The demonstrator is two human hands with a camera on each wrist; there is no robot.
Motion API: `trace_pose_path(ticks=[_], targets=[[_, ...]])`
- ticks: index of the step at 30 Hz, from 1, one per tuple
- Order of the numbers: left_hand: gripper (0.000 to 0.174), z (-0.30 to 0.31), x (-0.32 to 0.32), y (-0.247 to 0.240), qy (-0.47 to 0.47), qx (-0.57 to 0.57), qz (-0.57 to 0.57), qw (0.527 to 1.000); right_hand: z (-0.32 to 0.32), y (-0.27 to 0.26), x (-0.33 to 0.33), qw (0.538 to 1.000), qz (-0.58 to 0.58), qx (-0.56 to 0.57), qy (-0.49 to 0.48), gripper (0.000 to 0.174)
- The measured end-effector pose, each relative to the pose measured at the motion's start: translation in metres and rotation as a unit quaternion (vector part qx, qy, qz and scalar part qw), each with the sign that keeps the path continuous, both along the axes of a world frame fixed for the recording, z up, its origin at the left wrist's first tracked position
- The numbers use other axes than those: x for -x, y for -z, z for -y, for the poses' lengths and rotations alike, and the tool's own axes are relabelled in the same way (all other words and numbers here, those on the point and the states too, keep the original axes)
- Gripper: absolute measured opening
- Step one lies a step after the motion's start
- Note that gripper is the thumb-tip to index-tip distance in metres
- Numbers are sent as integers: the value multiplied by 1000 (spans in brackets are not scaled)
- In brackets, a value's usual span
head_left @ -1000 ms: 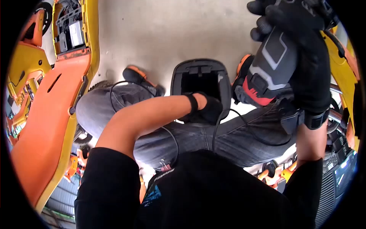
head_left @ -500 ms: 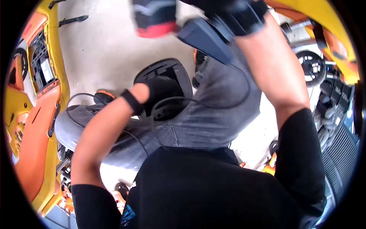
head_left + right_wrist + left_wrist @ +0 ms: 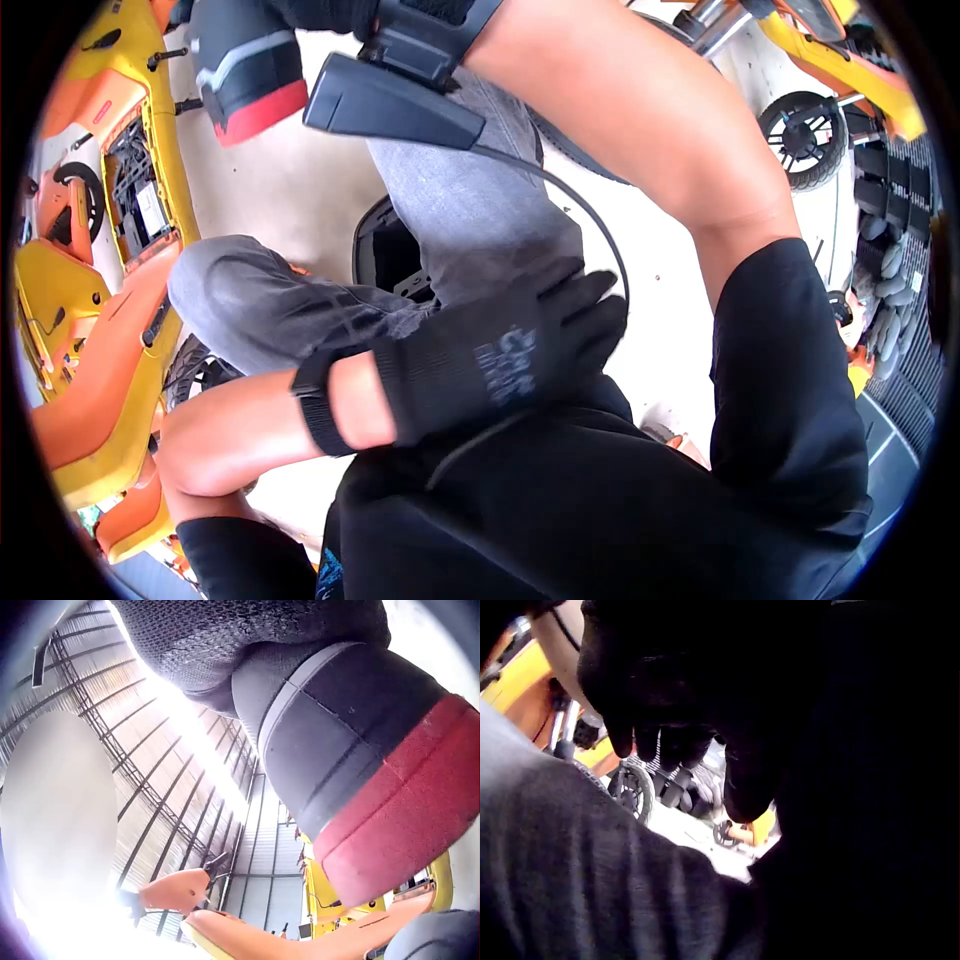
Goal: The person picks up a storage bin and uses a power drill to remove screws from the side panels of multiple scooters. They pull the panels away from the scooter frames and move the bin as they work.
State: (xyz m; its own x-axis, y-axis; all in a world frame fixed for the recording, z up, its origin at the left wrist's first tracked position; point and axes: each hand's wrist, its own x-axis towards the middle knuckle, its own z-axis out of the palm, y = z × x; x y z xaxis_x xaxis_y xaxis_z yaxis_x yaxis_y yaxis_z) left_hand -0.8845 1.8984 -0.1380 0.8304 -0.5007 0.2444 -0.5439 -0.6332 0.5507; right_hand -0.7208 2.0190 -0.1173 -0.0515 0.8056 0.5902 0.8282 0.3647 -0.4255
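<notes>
Black knit gloves cover both hands, and the left hand (image 3: 500,350), which a second ago reached into the dark bin (image 3: 366,238) between the knees, is now out of it and lies across the lap at the waist. Its fingers are loosely spread and slightly bent, with nothing seen in their hold. The right hand (image 3: 225,652) has also shifted: a second ago it was beside the right knee, and now it is stretched across the body, with the grey-and-red tool (image 3: 240,75) at the upper left of the head view. Its fingers are closed round that tool, though the top edge cuts off most of the grip and the fingertips cannot be made out. The bin, fully in view earlier, is now largely hidden by the right leg in grey jeans (image 3: 470,200), so only its left side and part of its dark inside show. A dark box (image 3: 390,105) at the right wrist hangs just beside the tool, and its cable (image 3: 600,225) loops down past the left hand's fingers. Orange and yellow scooter bodies (image 3: 110,340) crowd the left side, a black wheel (image 3: 803,140) stands to the right, and pale floor (image 3: 260,190) shows between. The right wrist view also takes in a ribbed roof (image 3: 165,772).
</notes>
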Motion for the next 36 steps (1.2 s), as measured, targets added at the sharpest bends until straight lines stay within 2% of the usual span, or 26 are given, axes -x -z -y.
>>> trace_pose_path(ticks=[2, 5, 7, 8, 9, 11, 12, 13, 14, 15, 16, 17, 18, 19, 20, 23, 25, 29, 31, 33, 35, 36], targets=[[32, 20, -2, 25, -46, -122, 39, 991, -2, -5, 6, 1000, 4, 4, 12, 19], [22, 42, -3, 41, -5, -127, 9, 992, -2, -8, 14, 1000, 22, -8, 18, 19], [19, 57, 2, 61, -168, -87, 99, 977, 0, 8, 19, 996, 73, -43, 10, 18], [20, 66, 2, 76, -106, -117, 127, 979, -7, 16, 28, 978, -201, 33, -36, 15], [20, 68, 3, 84, -109, -80, 121, 983, 4, 9, 31, 884, -446, 93, -106, 16], [19, 57, -8, 54, -4, -77, 42, 996, 12, 1, 35, 767, -603, 185, -119, 16], [17, 56, -14, 48, 11, -94, -4, 995, 12, -3, 38, 760, -612, 196, -97, 16], [17, 61, -17, 49, 5, -101, 4, 995, 13, -4, 42, 751, -622, 208, -73, 17], [18, 67, -18, 55, -50, -104, 15, 993, 13, -2, 46, 723, -651, 210, -92, 19], [18, 71, -22, 60, -104, -105, 26, 989, 11, -2, 49, 728, -646, 208, -96, 19], [18, 74, -29, 60, -85, -126, -20, 988, 11, -1, 53, 728, -641, 221, -97, 19], [18, 85, -34, 65, -88, -128, -17, 988, 10, 0, 59, 728, -637, 234, -98, 18], [19, 101, -37, 73, -97, -279, -2, 955, 10, 1, 64, 708, -653, 247, -107, 16], [21, 107, -40, 76, -107, -422, 14, 900, 9, 4, 69, 712, -648, 247, -109, 16], [21, 109, -42, 80, -115, -408, 16, 906, 8, 8, 73, 707, -646, 264, -112, 15], [21, 105, -33, 83, -118, -254, 38, 959, 14, 9, 78, 695, -644, 294, -128, 15], [21, 100, -21, 84, -126, -189, 68, 972, 15, 18, 79, 667, -663, 314, -131, 17], [22, 63, 11, 89, -175, -40, 141, 974, 17, 23, 68, 654, -680, 309, -118, 19], [22, 23, 29, 89, -215, 16, 161, 963, 15, 30, 56, 668, -676, 293, -102, 23], [23, -24, 41, 75, -236, 34, 165, 957, 18, 30, 42, 705, -650, 263, -105, 24], [34, -93, 49, 38, -235, 88, -54, 966, 24, 27, 30, 734, -624, 254, -80, 23], [37, -113, 62, 40, -297, -30, -126, 946, 28, 26, 26, 749, -617, 231, -69, 17]])
